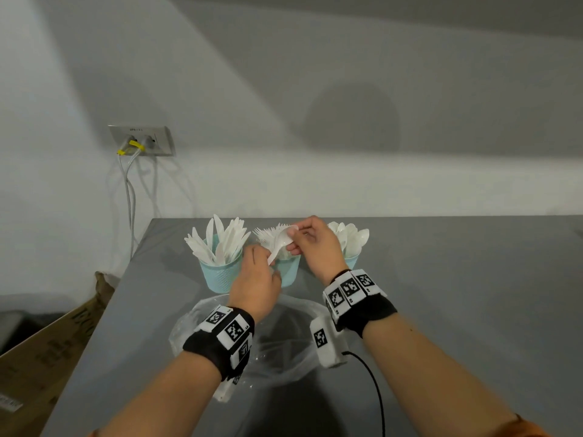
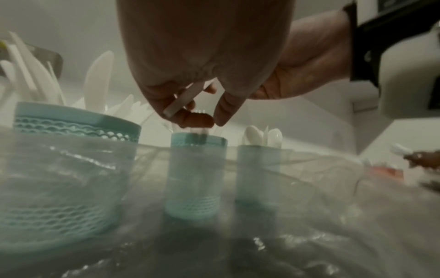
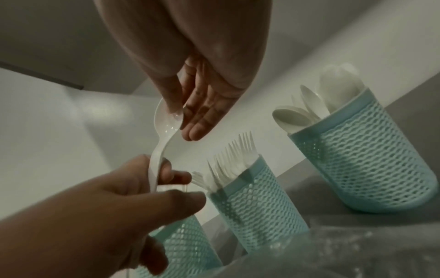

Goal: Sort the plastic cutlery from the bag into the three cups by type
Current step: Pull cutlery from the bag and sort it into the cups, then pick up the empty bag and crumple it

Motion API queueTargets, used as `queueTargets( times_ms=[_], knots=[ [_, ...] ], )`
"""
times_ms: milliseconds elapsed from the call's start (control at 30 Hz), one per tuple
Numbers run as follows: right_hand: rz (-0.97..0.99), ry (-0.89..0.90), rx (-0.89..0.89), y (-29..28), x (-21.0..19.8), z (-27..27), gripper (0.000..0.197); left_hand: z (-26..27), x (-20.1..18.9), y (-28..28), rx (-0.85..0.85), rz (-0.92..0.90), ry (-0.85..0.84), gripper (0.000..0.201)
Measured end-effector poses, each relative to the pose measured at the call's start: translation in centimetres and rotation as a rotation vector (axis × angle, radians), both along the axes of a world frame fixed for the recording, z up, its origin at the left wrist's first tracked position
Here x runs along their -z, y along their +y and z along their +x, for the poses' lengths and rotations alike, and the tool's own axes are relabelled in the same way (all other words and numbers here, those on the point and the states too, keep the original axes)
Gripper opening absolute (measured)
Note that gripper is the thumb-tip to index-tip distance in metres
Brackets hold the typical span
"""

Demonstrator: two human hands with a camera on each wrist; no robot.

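Item, one white spoon (image 1: 281, 244), over the fork cup (image 1: 288, 272): our left hand (image 1: 257, 283) pinches its handle, our right hand (image 1: 312, 244) its bowl; knife cup (image 1: 220, 275) left, spoon cup (image 1: 351, 260) right, both full; the bag (image 1: 284, 342) nearer us looks nearly emptied.

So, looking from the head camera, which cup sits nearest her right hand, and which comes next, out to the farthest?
From the right hand:
1. Fork cup, middle of the row, just left of and below the hand.
2. Spoon cup, right end, partly hidden behind the hand.
3. Knife cup, left end, farthest.
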State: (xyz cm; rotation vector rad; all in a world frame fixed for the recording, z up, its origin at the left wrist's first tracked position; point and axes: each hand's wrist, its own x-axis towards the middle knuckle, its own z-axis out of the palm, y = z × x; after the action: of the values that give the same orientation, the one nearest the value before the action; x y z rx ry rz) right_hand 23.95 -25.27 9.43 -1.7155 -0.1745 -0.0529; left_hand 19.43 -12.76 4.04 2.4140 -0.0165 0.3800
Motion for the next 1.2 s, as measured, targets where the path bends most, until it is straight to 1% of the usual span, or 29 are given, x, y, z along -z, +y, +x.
queueTargets(
  times_ms=[100,167,267,333,367,433,467,500,567,633,667,733,800,833,867,900,967,1000,1033,1100,1200],
  knots=[
    [0.044,-0.066,0.087,-2.2,-1.5,-0.1,0.015,-1.5,-0.3,0.5,-0.014,-0.108,0.122,0.019],
    [0.012,-0.129,0.166,-4.0,-2.8,0.0,0.022,-2.7,-0.5,1.3,-0.02,-0.109,0.144,0.016],
    [-0.177,-0.277,0.313,-6.2,-4.3,0.5,0.02,-4.3,-0.7,2.5,-0.052,-0.061,0.157,0.013],
    [-0.311,-0.369,0.353,-6.7,-4.4,0.7,0.014,-5.2,-0.6,3.6,-0.1,-0.036,0.15,0.015],
    [-0.37,-0.387,0.359,-6.8,-4.1,0.9,0.012,-5.6,-0.4,4.2,-0.141,-0.014,0.135,0.014],
    [-0.486,-0.354,0.337,-6.9,-3.0,1.0,0.012,-6.5,0.2,5.5,-0.248,0.068,0.099,0.013],
    [-0.543,-0.324,0.317,-7.0,-2.3,1.0,0.014,-7.0,0.5,6.1,-0.311,0.108,0.102,0.017],
    [-0.604,-0.289,0.294,-7.1,-1.4,1.1,0.016,-7.6,0.8,6.6,-0.378,0.137,0.138,0.024],
    [-0.752,-0.197,0.261,-7.6,0.0,1.1,0.021,-8.6,1.3,7.5,-0.455,0.138,0.275,0.04],
    [-0.91,-0.139,0.233,-8.0,1.2,0.9,0.024,-9.2,2.3,8.3,-0.461,0.084,0.405,0.053],
    [-0.98,-0.136,0.219,-8.1,1.5,0.7,0.026,-9.3,2.8,8.7,-0.46,0.028,0.449,0.055],
    [-1.06,-0.213,0.244,-7.8,2.0,0.0,0.029,-9.6,3.5,9.3,-0.472,-0.111,0.499,0.051],
    [-1.005,-0.337,0.28,-7.1,2.0,-1.4,0.029,-9.8,3.7,9.4,-0.481,-0.192,0.516,0.041],
    [-0.938,-0.365,0.245,-6.6,2.0,-2.1,0.028,-9.9,3.7,9.3,-0.49,-0.218,0.514,0.035],
    [-0.869,-0.327,0.161,-6.3,2.3,-2.9,0.028,-9.9,3.7,9.2,-0.503,-0.241,0.506,0.03],
    [-0.831,-0.211,0.05,-6.0,2.6,-3.7,0.03,-9.8,3.6,9.1,-0.515,-0.26,0.494,0.026],
    [-0.864,0.077,-0.143,-5.8,3.8,-4.9,0.038,-9.9,3.4,8.8,-0.521,-0.282,0.474,0.02],
    [-0.909,0.176,-0.19,-6.0,4.6,-5.2,0.041,-9.9,3.4,8.7,-0.517,-0.293,0.465,0.018],
    [-0.944,0.243,-0.203,-6.2,5.4,-5.5,0.038,-9.9,3.4,8.6,-0.512,-0.309,0.456,0.015],
    [-0.936,0.32,-0.17,-6.5,6.3,-6.1,0.026,-10.0,3.3,8.5,-0.51,-0.334,0.443,0.012],
    [-0.873,0.409,-0.202,-6.5,6.0,-7.0,0.027,-10.2,3.1,8.7,-0.537,-0.386,0.431,0.009]
  ],
)
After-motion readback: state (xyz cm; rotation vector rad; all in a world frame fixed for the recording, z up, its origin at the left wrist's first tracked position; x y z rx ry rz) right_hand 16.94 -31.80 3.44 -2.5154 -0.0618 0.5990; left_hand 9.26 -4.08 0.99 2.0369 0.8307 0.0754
